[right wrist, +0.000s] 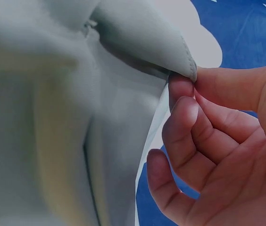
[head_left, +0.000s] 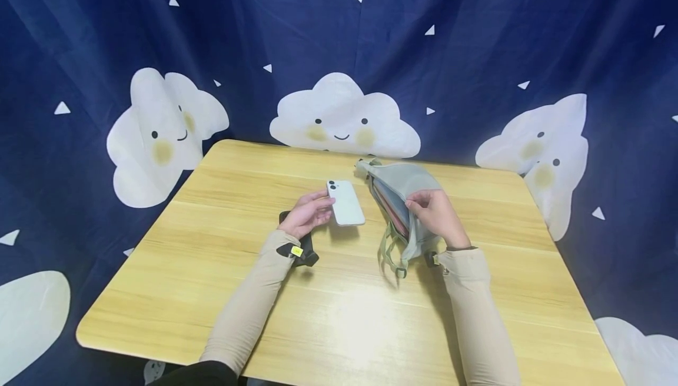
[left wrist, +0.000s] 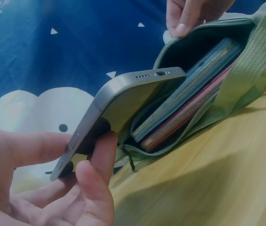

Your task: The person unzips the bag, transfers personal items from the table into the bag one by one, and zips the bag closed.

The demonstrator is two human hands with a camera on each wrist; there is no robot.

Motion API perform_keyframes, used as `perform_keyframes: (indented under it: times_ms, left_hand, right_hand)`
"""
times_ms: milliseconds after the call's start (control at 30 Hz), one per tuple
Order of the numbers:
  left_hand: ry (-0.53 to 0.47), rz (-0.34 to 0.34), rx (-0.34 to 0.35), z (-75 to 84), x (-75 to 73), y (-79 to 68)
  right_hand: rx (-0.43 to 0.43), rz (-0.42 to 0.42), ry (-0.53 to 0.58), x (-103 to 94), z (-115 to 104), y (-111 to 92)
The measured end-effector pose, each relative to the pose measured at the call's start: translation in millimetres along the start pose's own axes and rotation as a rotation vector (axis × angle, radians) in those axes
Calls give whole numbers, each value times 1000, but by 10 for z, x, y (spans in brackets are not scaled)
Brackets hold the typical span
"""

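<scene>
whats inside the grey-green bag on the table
Inside the bag, a blue zippered pouch and a pink item lie side by side. Their lower parts and anything deeper are covered by the bag itself.

Bag looked matt, smooth cloth, its strap ribbed webbing. Left of it, phone showed metallic edge, glossy screen. Inside bag, pouches carried metallic-looking zips. Beneath bag, tabletop was smooth, wood-grained, glossy. Behind bag, curtain was creased cloth.
</scene>
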State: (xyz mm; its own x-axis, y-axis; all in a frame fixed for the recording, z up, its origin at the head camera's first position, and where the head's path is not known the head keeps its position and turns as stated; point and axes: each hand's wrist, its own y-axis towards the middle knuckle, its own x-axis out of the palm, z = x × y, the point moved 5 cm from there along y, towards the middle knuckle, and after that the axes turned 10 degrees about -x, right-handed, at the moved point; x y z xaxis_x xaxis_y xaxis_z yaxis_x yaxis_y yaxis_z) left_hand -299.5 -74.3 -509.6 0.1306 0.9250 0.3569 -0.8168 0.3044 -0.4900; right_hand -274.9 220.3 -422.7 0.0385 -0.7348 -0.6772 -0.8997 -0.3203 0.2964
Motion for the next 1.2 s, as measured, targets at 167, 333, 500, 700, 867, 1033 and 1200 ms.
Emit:
perform_keyframes:
  times_ms: [167,333,500,700,867,1033,1200]
  left_hand:
    - [-5,-4,-10,-45,72,67]
    - [3,-7,-12,-80,178,118]
    - [6,-9,-10,-97,300,163]
    - [18,-19,-10,-117,432,222]
    - [18,-32,-16,-135,509,249]
    - [17,-46,-16,-139,577,247]
    - [12,-55,-18,-134,639,247]
  right_hand:
    - [0,2,6,-2,-1,4]
    - [2,1,4,-2,7,3]
    - [6,1,2,-2,15,6]
    - [0,8,-5,-8,-3,7]
    - [-4,12,-3,-13,-13,3]
    - [-10,12,7,-10,-10,4]
    - [-3,6,7,-10,2,0]
